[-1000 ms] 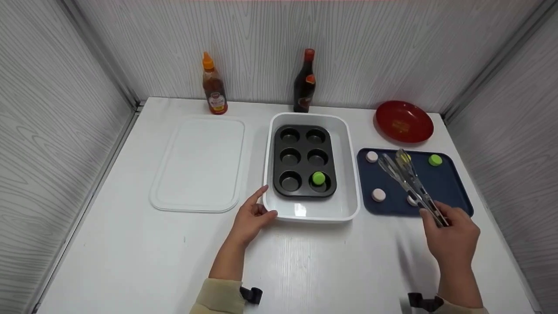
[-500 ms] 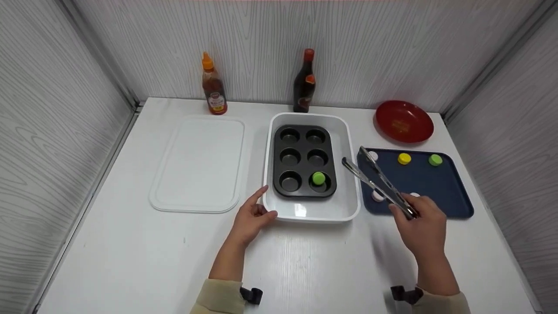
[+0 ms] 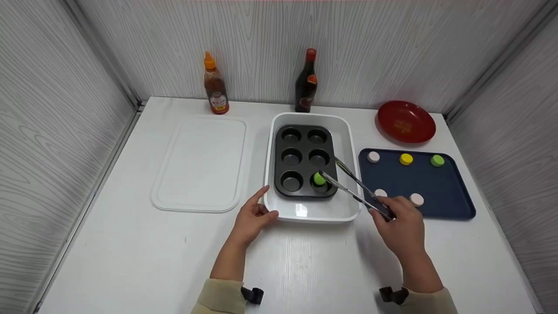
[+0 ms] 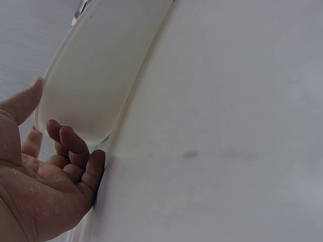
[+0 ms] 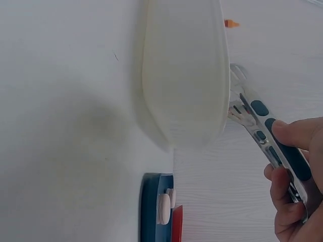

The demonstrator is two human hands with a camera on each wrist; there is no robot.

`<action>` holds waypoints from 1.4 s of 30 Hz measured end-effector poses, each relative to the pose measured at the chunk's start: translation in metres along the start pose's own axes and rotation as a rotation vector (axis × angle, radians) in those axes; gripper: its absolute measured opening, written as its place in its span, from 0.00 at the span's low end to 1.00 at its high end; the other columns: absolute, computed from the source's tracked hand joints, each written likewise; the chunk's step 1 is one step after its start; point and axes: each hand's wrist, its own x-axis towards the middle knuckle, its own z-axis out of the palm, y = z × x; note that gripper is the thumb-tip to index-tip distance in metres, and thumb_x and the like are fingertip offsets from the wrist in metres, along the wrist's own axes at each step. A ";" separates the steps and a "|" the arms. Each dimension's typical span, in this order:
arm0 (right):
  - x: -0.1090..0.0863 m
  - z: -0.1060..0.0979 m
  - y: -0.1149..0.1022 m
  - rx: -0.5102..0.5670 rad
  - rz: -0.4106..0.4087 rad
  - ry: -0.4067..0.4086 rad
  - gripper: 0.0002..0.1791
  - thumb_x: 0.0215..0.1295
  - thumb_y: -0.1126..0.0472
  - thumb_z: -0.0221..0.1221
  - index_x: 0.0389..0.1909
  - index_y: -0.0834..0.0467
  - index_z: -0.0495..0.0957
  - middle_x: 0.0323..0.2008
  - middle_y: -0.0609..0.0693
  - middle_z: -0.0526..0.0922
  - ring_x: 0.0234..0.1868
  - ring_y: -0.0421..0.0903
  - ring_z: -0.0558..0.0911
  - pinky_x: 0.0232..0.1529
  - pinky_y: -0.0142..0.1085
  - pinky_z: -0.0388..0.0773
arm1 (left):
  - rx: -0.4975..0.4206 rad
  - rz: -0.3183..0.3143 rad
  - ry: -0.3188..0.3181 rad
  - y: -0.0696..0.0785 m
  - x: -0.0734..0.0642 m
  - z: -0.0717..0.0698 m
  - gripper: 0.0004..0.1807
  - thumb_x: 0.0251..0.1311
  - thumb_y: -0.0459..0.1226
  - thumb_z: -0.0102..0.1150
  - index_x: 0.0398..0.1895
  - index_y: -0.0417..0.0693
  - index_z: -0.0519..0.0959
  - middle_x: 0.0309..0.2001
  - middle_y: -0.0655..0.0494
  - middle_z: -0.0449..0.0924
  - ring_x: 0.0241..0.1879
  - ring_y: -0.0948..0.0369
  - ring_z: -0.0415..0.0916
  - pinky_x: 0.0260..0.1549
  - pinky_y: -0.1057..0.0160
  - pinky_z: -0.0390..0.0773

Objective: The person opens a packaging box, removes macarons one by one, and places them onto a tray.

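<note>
My right hand grips metal tongs by their dark handle pads. The tongs' arms are spread over the white bin. One tip overlaps a green macaron in the front right cup of a dark muffin pan. The other tip is by the pan's right edge. My left hand rests against the bin's front left corner, index finger along the left side and thumb at the front rim. In the left wrist view its other fingers bend loosely beneath the bin's corner.
Right of the bin, a blue tray carries several macarons: white ones, a yellow one and a green one. A red plate sits behind it. At the back stand a sauce bottle and a dark bottle. A white lid lies left.
My right hand has carried the tongs leftward from above the blue tray to over the muffin pan, and their arms have spread wider. My left hand has stayed at the bin's corner.
</note>
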 end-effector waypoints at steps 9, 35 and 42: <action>0.000 0.011 -0.005 -0.077 0.012 -0.083 0.19 0.52 0.69 0.80 0.47 0.63 0.90 0.33 0.55 0.82 0.29 0.47 0.77 0.29 0.41 0.76 | 0.008 0.002 0.003 -0.001 0.001 0.000 0.44 0.60 0.30 0.75 0.80 0.48 0.68 0.28 0.54 0.78 0.29 0.61 0.72 0.28 0.67 0.71; 0.004 0.022 -0.012 -0.163 -0.024 -0.160 0.18 0.56 0.68 0.78 0.49 0.62 0.90 0.36 0.55 0.81 0.31 0.50 0.82 0.31 0.47 0.80 | -0.002 -0.022 0.012 0.002 -0.001 0.001 0.44 0.58 0.29 0.75 0.79 0.49 0.69 0.30 0.53 0.78 0.30 0.61 0.72 0.29 0.66 0.72; 0.003 0.025 -0.014 -0.178 -0.046 -0.162 0.17 0.57 0.67 0.77 0.49 0.63 0.90 0.36 0.55 0.81 0.30 0.51 0.84 0.30 0.48 0.81 | -0.004 -0.025 0.018 0.002 0.000 0.001 0.44 0.58 0.29 0.75 0.79 0.49 0.70 0.30 0.52 0.78 0.30 0.60 0.72 0.29 0.66 0.72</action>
